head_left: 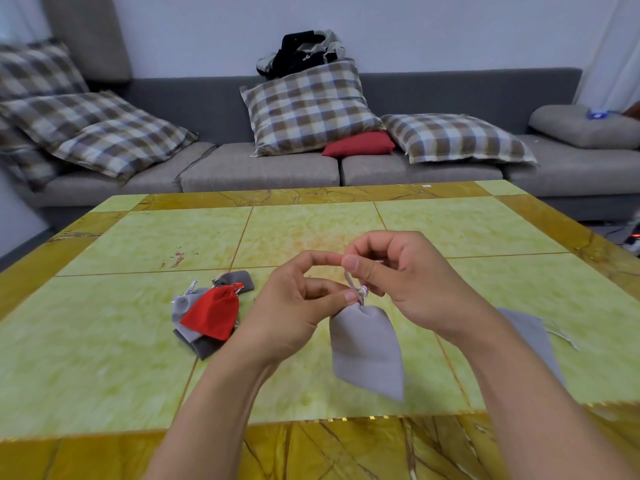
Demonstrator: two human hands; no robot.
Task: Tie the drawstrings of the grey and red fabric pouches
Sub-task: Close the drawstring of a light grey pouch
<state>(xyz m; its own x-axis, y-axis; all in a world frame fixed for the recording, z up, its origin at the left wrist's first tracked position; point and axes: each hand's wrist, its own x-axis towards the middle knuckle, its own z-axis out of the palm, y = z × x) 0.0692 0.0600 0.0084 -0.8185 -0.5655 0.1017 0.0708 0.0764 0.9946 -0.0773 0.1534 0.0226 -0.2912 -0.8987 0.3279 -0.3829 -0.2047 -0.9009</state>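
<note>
Both hands are pinching the drawstring (pixel 356 289) of a light grey pouch (pixel 367 351), the left hand (pixel 294 306) and right hand (pixel 398 275) holding it above the table (pixel 138 358), right of the red pouch (pixel 213 315).

The place is a home living room. A long grey sofa (pixel 311 168) runs along a plain pale wall (pixel 415 29), its seat made of separate cushions. Checked throw pillows (pixel 308 105) in brown, cream and blue lie scattered across it, one propped upright in the middle, and a small red pillow (pixel 360 144) is tucked beside that one. A heap of dark and light clothes (pixel 304 53) sits on the sofa back — ordinary household clutter. In front stands a low table (pixel 138 237) with a green-and-yellow marble-patterned top.
</note>
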